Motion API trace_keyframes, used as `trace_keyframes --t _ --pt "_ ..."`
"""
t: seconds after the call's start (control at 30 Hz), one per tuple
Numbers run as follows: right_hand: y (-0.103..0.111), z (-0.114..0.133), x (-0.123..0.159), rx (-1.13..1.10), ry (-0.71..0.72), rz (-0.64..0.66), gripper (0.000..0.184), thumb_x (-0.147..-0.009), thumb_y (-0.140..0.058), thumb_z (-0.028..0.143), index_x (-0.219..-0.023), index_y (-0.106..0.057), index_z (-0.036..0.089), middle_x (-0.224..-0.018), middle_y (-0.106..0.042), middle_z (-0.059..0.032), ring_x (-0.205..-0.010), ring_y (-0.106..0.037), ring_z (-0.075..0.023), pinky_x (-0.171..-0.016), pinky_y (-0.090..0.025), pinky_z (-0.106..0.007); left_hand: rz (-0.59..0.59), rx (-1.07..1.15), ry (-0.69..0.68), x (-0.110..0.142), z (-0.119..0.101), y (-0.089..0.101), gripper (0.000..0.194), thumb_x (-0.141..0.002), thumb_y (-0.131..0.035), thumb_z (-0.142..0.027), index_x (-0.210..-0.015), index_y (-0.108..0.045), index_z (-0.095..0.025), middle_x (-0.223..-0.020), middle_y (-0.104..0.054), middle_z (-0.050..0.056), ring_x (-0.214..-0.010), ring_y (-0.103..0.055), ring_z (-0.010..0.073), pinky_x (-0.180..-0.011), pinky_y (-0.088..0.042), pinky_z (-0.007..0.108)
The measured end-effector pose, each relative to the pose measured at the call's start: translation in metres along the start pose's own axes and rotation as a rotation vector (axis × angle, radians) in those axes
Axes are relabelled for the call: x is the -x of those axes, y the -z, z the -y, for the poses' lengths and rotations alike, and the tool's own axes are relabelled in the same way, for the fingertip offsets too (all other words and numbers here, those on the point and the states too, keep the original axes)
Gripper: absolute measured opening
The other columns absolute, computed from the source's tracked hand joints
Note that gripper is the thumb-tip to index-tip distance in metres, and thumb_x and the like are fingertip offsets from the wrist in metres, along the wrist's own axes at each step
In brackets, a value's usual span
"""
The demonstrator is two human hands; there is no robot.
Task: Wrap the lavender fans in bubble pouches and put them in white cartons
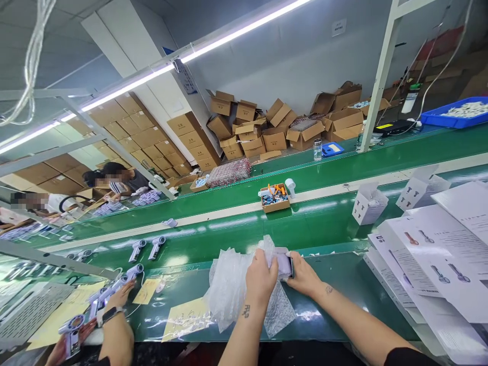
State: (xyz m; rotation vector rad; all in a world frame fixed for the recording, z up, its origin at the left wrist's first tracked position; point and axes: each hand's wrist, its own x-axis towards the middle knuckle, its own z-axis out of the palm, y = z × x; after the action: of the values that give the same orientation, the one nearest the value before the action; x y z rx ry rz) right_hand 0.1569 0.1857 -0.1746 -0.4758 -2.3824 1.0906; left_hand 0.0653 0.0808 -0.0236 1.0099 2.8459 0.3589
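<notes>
Both my hands meet over the near edge of the green bench. My left hand point(261, 274) is closed on a clear bubble-wrap bag point(281, 310), its thumb against a lilac device point(282, 263). My right hand point(303, 274) grips the device's other side, by its dark end. It resembles the lilac handheld fans point(156, 248) on the belt, though my fingers and the wrap hide most of it. A pile of bubble-wrap bags point(226, 290) lies just left of my left hand. Further left, a co-worker's hands touch lilac handheld fans point(72, 330).
Leaflets point(423, 264) are stacked to my right. White boxes point(368, 203) stand on the green belt point(320, 223). A small carton of parts point(276, 199) sits ahead. Yellow paper point(186, 317) lies at left. A metal post point(381, 76) rises beyond the belt; other people sit far left.
</notes>
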Motion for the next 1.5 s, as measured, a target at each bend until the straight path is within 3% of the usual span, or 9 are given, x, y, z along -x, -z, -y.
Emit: trace_keyframes --t 0.23,0.53,0.73,0.87,1.03,1.1,1.27,1.33,1.5 --pt "-0.008 0.005 0.006 0.188 -0.036 -0.212 0.048 -0.068 -0.056 0.018 -0.112 -0.036 0.018 -0.098 -0.047 -0.0093 -0.092 -0.053 -0.0265 -0.080 -0.048 -0.045 -0.048 0.283 0.003 -0.006 0.007 0.009 0.018 -0.083 -0.048 -0.037 -0.079 -0.037 -0.024 -0.068 -0.057 -0.001 -0.067 -0.060 0.0179 -0.058 -0.037 0.025" --pt "-0.006 -0.012 0.013 0.092 -0.075 -0.197 0.068 -0.067 -0.065 0.024 -0.124 -0.028 0.020 -0.118 -0.043 -0.0143 -0.109 -0.051 -0.0318 -0.089 -0.048 -0.048 0.048 0.537 0.401 -0.029 0.013 -0.001 0.020 -0.084 -0.045 -0.040 -0.082 -0.037 -0.023 -0.060 -0.049 -0.006 -0.040 -0.052 0.0130 -0.040 -0.035 0.023" --pt "-0.017 -0.013 0.014 0.093 -0.023 -0.220 0.068 -0.065 -0.072 0.027 -0.119 -0.031 0.024 -0.117 -0.043 -0.0130 -0.110 -0.051 -0.0330 -0.089 -0.049 -0.050 -0.182 0.099 0.135 -0.011 0.015 -0.007 0.011 -0.090 -0.039 -0.028 -0.083 -0.042 -0.020 -0.075 -0.060 0.006 -0.074 -0.064 0.0210 -0.062 -0.042 0.029" --pt "-0.025 -0.018 0.021 0.126 0.012 -0.300 0.072 -0.062 -0.075 0.030 -0.117 -0.028 0.025 -0.116 -0.038 -0.0120 -0.110 -0.048 -0.0337 -0.086 -0.050 -0.050 -0.097 -0.033 0.037 0.000 -0.009 -0.007 0.018 -0.093 -0.032 -0.024 -0.091 -0.048 -0.018 -0.087 -0.062 0.009 -0.075 -0.065 0.0212 -0.063 -0.043 0.029" --pt "-0.024 -0.023 0.025 0.111 -0.002 -0.320 0.070 -0.064 -0.073 0.033 -0.117 -0.029 0.023 -0.117 -0.038 -0.0146 -0.110 -0.047 -0.0341 -0.082 -0.051 -0.051 0.152 0.275 -0.298 0.000 -0.011 0.009 0.044 -0.079 -0.057 -0.024 -0.121 -0.046 -0.020 -0.121 -0.056 0.011 -0.107 -0.056 0.0228 -0.087 -0.045 0.033" --pt "-0.022 -0.022 0.025 0.068 -0.009 -0.289 0.066 -0.064 -0.071 0.033 -0.117 -0.033 0.022 -0.116 -0.041 -0.0148 -0.109 -0.049 -0.0334 -0.083 -0.051 -0.050 0.190 0.428 -0.367 -0.002 0.003 0.019 0.046 -0.072 -0.062 -0.021 -0.117 -0.051 -0.023 -0.119 -0.058 0.007 -0.109 -0.054 0.0215 -0.093 -0.042 0.033" --pt "-0.010 -0.016 0.021 -0.030 -0.011 -0.219 0.063 -0.063 -0.068 0.024 -0.119 -0.038 0.021 -0.119 -0.046 -0.0140 -0.114 -0.048 -0.0319 -0.093 -0.046 -0.050 0.066 0.890 -0.084 0.001 0.060 0.057 0.025 -0.070 -0.064 -0.025 -0.093 -0.053 -0.023 -0.080 -0.059 -0.001 -0.069 -0.054 0.0154 -0.063 -0.044 0.026" --pt "0.000 -0.015 0.019 -0.070 -0.009 -0.130 0.066 -0.062 -0.068 0.021 -0.121 -0.038 0.022 -0.119 -0.047 -0.0124 -0.115 -0.049 -0.0302 -0.097 -0.043 -0.050 0.028 1.034 -0.071 0.003 0.078 0.074 0.021 -0.069 -0.064 -0.024 -0.084 -0.050 -0.023 -0.074 -0.056 -0.002 -0.064 -0.051 0.0139 -0.058 -0.040 0.024" --pt "0.023 -0.014 0.008 -0.157 -0.004 0.114 0.076 -0.060 -0.072 0.020 -0.128 -0.038 0.021 -0.127 -0.048 -0.0124 -0.121 -0.047 -0.0284 -0.103 -0.039 -0.045 0.110 0.826 -0.363 0.002 0.067 0.079 0.009 -0.070 -0.058 -0.014 -0.070 -0.053 -0.021 -0.100 -0.062 0.006 -0.094 -0.057 0.0212 -0.080 -0.044 0.032"
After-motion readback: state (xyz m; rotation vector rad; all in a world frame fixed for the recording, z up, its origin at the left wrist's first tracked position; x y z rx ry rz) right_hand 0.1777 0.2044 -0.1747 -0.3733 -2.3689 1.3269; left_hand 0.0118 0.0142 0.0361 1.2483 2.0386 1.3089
